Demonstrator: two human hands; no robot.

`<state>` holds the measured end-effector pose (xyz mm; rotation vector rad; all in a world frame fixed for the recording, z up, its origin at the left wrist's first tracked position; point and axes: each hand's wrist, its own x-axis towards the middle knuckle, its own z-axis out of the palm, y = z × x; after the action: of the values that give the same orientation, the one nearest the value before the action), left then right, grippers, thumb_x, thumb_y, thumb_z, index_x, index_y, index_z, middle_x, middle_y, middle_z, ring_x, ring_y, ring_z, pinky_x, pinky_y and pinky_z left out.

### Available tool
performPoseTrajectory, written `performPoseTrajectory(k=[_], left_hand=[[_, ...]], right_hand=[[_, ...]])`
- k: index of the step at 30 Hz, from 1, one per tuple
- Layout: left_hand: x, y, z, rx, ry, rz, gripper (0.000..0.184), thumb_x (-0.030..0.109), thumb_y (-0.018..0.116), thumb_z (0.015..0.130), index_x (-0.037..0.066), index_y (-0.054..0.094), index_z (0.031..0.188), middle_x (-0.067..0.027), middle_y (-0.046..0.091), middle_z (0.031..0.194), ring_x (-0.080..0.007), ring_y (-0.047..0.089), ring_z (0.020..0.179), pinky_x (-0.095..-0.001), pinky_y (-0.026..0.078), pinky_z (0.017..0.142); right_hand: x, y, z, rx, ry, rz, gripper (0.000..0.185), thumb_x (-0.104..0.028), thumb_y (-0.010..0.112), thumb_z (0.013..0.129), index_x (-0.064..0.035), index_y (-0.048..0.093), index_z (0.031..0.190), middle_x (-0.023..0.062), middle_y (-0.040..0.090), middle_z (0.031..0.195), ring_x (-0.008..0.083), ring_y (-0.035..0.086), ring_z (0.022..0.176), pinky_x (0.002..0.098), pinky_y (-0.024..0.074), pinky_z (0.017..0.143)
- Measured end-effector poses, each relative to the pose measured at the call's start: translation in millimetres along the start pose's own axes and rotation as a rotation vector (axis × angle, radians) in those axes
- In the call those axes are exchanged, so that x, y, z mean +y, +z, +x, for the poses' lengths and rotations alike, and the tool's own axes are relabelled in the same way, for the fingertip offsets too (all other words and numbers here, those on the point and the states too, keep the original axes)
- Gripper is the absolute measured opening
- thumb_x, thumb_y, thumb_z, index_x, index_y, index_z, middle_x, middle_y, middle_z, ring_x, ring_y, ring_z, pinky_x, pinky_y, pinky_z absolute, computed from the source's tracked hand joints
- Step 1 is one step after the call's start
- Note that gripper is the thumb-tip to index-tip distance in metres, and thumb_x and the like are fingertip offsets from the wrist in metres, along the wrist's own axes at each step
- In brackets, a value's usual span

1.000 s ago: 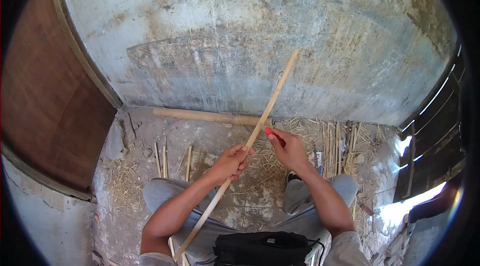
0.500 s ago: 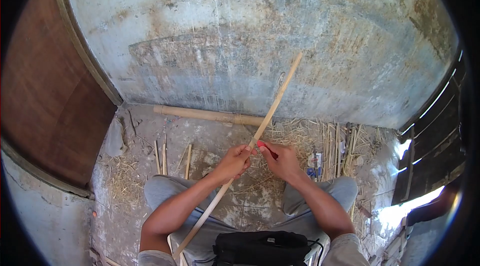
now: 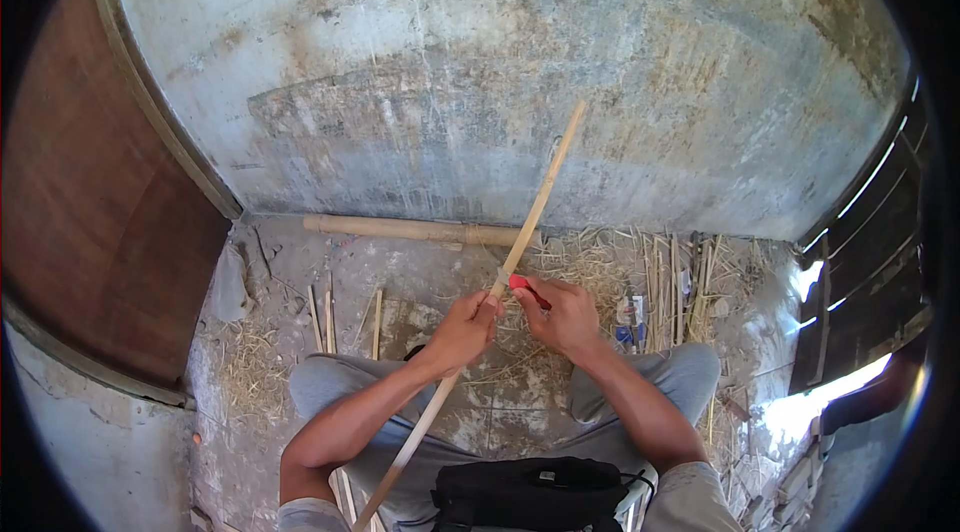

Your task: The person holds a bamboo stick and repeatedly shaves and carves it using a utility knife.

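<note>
A long, pale bamboo strip slants from beside my left thigh up toward the wall. My left hand is closed around it near its middle, thumb along the top. Just to the right, my right hand grips a red-handled knife. What looks like its short grey blade lies against the strip, just above my left thumb. The fingers partly cover the handle.
A thick bamboo pole lies along the wall base. Thin sticks and shavings litter the floor at right. A clear plastic bag sits by the brown door. A black bag rests at my lap.
The strip's upper end has shifted a little left in view, and my left hand sits slightly lower and left. Both hands keep their hold; the knife stays at the strip.
</note>
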<state>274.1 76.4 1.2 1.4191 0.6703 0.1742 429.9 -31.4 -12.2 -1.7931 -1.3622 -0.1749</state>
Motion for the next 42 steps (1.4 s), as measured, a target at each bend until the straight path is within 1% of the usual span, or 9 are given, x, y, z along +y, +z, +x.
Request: performPoseTrajectory(k=[13, 15, 20, 29, 33, 35, 36, 38, 42], left_hand=[[-2, 8, -5, 0.039, 0.005, 0.051, 0.027, 0.026, 0.041, 0.103, 0.004, 0.054, 0.093, -0.0004, 0.047, 0.059, -0.0092, 0.043, 0.050, -0.0290, 0.034, 0.046], [-5, 9, -5, 0.023, 0.044, 0.095, 0.025, 0.027, 0.038, 0.105, 0.007, 0.050, 0.097, 0.0016, 0.040, 0.060, -0.0062, 0.035, 0.042, -0.0258, 0.027, 0.037], [-23, 3, 3, 0.049, 0.134, 0.150, 0.026, 0.027, 0.038, 0.105, 0.006, 0.051, 0.097, 0.0010, 0.042, 0.060, -0.0070, 0.036, 0.042, -0.0262, 0.028, 0.036], [-11, 6, -3, 0.068, 0.169, 0.216, 0.026, 0.025, 0.039, 0.104, 0.005, 0.053, 0.096, 0.0009, 0.045, 0.057, -0.0078, 0.038, 0.040, -0.0272, 0.030, 0.036], [-17, 9, -9, 0.070, 0.123, 0.324, 0.027, 0.026, 0.039, 0.104, 0.005, 0.055, 0.096, 0.0007, 0.047, 0.057, -0.0073, 0.039, 0.041, -0.0272, 0.030, 0.036], [-36, 11, -11, 0.036, 0.160, 0.332, 0.027, 0.027, 0.040, 0.104, 0.006, 0.055, 0.096, 0.0008, 0.046, 0.058, -0.0068, 0.039, 0.042, -0.0268, 0.030, 0.036], [-29, 12, -12, 0.001, 0.193, 0.330, 0.028, 0.028, 0.041, 0.104, 0.006, 0.055, 0.096, 0.0010, 0.046, 0.058, -0.0064, 0.039, 0.043, -0.0264, 0.029, 0.037], [-15, 10, -14, -0.014, 0.080, 0.296, 0.028, 0.028, 0.042, 0.104, 0.005, 0.056, 0.096, 0.0005, 0.047, 0.058, -0.0077, 0.040, 0.044, -0.0278, 0.031, 0.039], [-11, 11, -11, -0.044, -0.071, 0.210, 0.028, 0.028, 0.042, 0.103, 0.005, 0.057, 0.095, -0.0002, 0.048, 0.057, -0.0085, 0.041, 0.043, -0.0285, 0.032, 0.039]], right_hand=[[5, -13, 13, -0.074, 0.157, -0.034, 0.025, -0.032, 0.069, 0.086, -0.0077, 0.072, 0.093, 0.0102, 0.066, 0.069, 0.0311, 0.065, 0.061, 0.0429, 0.0516, 0.055], [8, -15, 14, -0.118, 0.207, -0.071, 0.025, -0.032, 0.068, 0.087, -0.0083, 0.073, 0.094, 0.0101, 0.065, 0.068, 0.0316, 0.065, 0.061, 0.0435, 0.0517, 0.056], [13, -6, 10, 0.013, 0.113, -0.060, 0.027, -0.033, 0.067, 0.088, -0.0082, 0.073, 0.096, 0.0112, 0.067, 0.070, 0.0327, 0.066, 0.063, 0.0439, 0.0517, 0.056], [4, -20, 22, -0.114, 0.228, -0.068, 0.028, -0.035, 0.065, 0.088, -0.0099, 0.074, 0.098, 0.0123, 0.067, 0.071, 0.0332, 0.066, 0.064, 0.0426, 0.0521, 0.058], [27, -15, 21, -0.005, 0.192, -0.051, 0.028, -0.037, 0.064, 0.089, -0.0122, 0.074, 0.098, 0.0132, 0.066, 0.071, 0.0334, 0.066, 0.065, 0.0429, 0.0526, 0.059], [51, -36, 36, -0.158, 0.503, -0.037, 0.027, -0.037, 0.064, 0.089, -0.0149, 0.073, 0.100, 0.0148, 0.067, 0.073, 0.0345, 0.066, 0.067, 0.0446, 0.0532, 0.060], [54, -37, 34, -0.141, 0.512, -0.029, 0.027, -0.037, 0.064, 0.089, -0.0149, 0.073, 0.100, 0.0148, 0.067, 0.073, 0.0345, 0.066, 0.067, 0.0446, 0.0532, 0.060], [58, -39, 31, 0.006, 0.311, -0.138, 0.025, -0.036, 0.064, 0.089, -0.0172, 0.073, 0.101, 0.0164, 0.067, 0.075, 0.0357, 0.067, 0.068, 0.0464, 0.0532, 0.061], [58, -34, 24, -0.021, 0.334, -0.239, 0.025, -0.036, 0.064, 0.088, -0.0163, 0.073, 0.102, 0.0164, 0.068, 0.076, 0.0368, 0.067, 0.070, 0.0478, 0.0530, 0.062]])
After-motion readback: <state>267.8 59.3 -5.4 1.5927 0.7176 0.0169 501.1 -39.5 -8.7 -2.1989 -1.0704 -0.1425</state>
